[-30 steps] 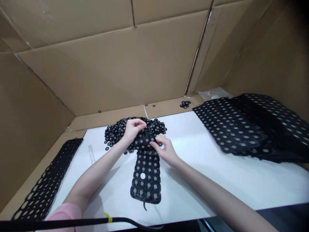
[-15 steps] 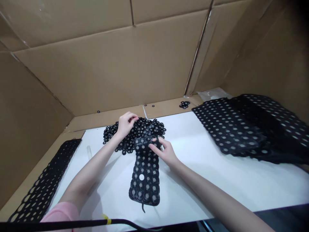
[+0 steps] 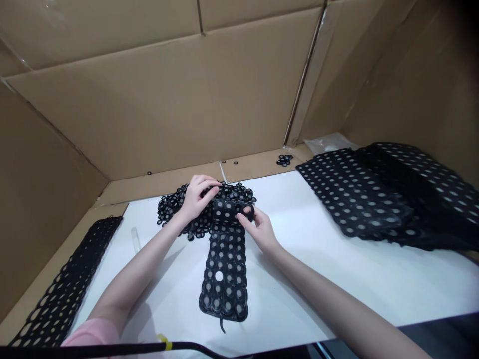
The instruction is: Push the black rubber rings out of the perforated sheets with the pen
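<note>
A black perforated rubber sheet (image 3: 223, 264) lies lengthwise on the white board, its far end folded up into a raised flap. My right hand (image 3: 260, 229) is closed on the right side of that flap, thumb on the near face and fingers behind, one fingertip showing through a hole. My left hand (image 3: 196, 197) is over the pile of small black rings (image 3: 172, 207), close to the flap's upper left corner. Its fingers are stretched out, with the thumb apart; nothing is visible in them. One hole in the sheet shows bright white, unlike its greyish neighbours.
More perforated black sheets (image 3: 352, 199) are stacked at the right, beside clear plastic (image 3: 331, 143). A holed black strip (image 3: 75, 279) lies at the left, near a small clear tube (image 3: 135, 239). Loose rings (image 3: 285, 160) rest by the cardboard wall (image 3: 168, 109). A dark cable (image 3: 194, 346) crosses the front.
My left hand has moved slightly right, and its thumb and fingers have spread from a pinch. My right hand has tilted the flap up and rightward, so more of its face shows.
</note>
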`<state>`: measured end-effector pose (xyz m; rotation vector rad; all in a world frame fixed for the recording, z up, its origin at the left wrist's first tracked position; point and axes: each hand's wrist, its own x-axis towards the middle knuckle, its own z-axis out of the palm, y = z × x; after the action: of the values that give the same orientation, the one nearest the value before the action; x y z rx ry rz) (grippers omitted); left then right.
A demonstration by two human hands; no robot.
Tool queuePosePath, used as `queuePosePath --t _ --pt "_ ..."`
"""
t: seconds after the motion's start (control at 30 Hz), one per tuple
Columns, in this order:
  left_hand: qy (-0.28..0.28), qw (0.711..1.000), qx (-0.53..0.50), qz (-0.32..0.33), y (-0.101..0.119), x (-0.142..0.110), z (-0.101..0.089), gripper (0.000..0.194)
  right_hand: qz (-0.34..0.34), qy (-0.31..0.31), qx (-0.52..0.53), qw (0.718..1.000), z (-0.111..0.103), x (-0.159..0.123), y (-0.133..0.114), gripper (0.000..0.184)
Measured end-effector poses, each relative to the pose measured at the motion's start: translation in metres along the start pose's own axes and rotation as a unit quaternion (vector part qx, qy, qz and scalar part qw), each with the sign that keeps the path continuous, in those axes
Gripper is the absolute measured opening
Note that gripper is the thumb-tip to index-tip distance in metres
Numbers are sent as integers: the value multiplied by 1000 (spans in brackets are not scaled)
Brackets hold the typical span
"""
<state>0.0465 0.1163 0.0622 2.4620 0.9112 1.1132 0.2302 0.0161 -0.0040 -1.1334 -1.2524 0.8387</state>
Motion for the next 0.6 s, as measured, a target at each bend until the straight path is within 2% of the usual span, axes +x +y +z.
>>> queuePosePath --t 0.1,0.2,0.37,0.47,0.6 --pt "-117 984 -131 31 14 1 -4 29 5 2 9 1000 -1 1 0 25" --pt "-191 972 -134 22 18 0 1 36 11 6 19 1000 -1 1 -2 26" --pt "-180 968 -157 -73 16 -6 14 20 10 -1 21 1000 -1 2 -2 26" --pt "-183 960 -186 -100 15 -7 16 25 4 -10 0 1000 -1 3 -1 24" --pt "-215 947 -207 -122 15 -5 14 31 -1 -6 -30 1000 -1 3 0 26"
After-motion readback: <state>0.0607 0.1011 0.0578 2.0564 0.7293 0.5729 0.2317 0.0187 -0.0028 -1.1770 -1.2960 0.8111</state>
